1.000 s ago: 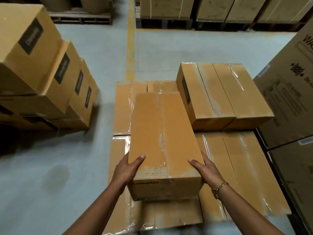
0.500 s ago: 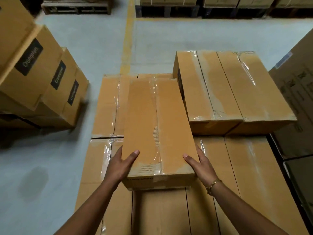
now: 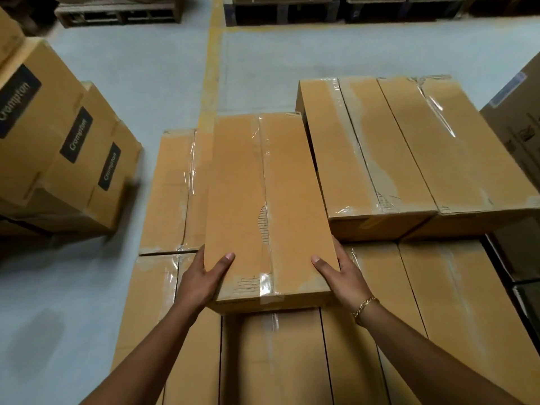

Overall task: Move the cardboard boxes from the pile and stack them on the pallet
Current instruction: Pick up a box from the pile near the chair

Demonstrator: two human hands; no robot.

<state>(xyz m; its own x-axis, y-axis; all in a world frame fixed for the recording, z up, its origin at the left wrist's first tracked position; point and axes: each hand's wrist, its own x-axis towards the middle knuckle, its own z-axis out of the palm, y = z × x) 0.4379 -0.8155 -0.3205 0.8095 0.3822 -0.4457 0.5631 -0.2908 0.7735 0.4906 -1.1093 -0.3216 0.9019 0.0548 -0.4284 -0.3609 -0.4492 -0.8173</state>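
My left hand (image 3: 204, 276) grips the near left corner of a long taped cardboard box (image 3: 263, 200), thumb flat on top and fingers curled down its side. My right hand (image 3: 339, 273), with a gold bracelet (image 3: 363, 305) at the wrist, clasps the near right corner the same way. The box runs lengthwise away from me, its near end between my hands, over the lower layer of boxes (image 3: 438, 302). I cannot tell whether its underside touches them.

Its right long edge lies just beside the left wall of two second-layer boxes (image 3: 394, 147) at the far right, with only a narrow dark gap between. To its left, a strip of bare lower-layer box tops (image 3: 169, 188) shows, ending at the stack's left edge. The layer's near tops in front of me are bare too.

Beyond that edge, grey floor (image 3: 131, 83) lies open as far as the pile of Crompton-labelled boxes (image 3: 58, 135) at the left. A yellow floor line (image 3: 214, 54) runs away to wooden pallets (image 3: 117, 13) at the far side. A large printed carton (image 3: 520, 118) stands close against the right edge.
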